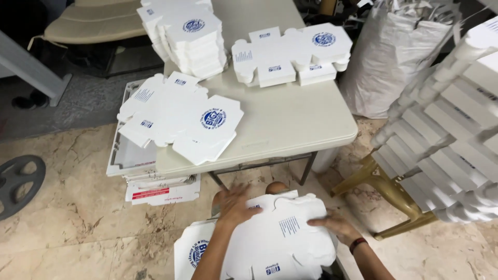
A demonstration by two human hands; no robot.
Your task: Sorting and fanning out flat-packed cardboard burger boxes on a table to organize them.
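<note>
- Folding table (290, 119): beige, far of the person; flat box blanks stacked on its left and far parts.
- Stacked white boxes (456, 119): right side, resting on a yellow chair (386, 189).
- Flat white box blank (275, 241): nearest, bottom centre, lying under both hands.
- Left hand (236, 205): fingers spread, pressing flat on the blank's far-left edge; nothing enclosed.
- Right hand (334, 226): open, palm down on the blank's right edge.
</note>
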